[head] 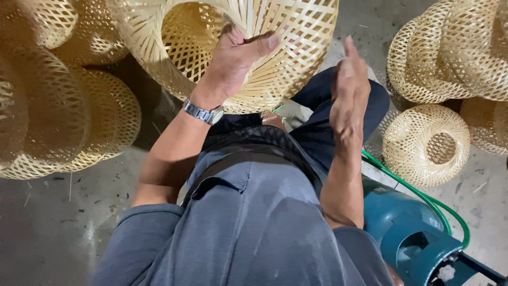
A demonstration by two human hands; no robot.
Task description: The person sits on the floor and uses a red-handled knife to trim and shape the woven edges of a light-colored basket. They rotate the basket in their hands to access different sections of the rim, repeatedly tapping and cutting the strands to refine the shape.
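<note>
My left hand (235,58) grips the rim of a large woven bamboo basket (296,32), thumb over the edge and palm against the weave. The basket is tilted, its opening facing left and up. A metal watch (203,113) sits on that wrist. My right hand (346,92) hovers to the right of the basket, fingers straight and held together, with nothing in it and not touching the weave. I sit with dark trousers (323,114) under the basket.
Stacks of similar woven baskets lie at the left (58,116) and upper right (455,53); a smaller round one (426,145) sits on the concrete floor at the right. A teal gas cylinder (407,233) with a green hose (423,197) stands by my right side.
</note>
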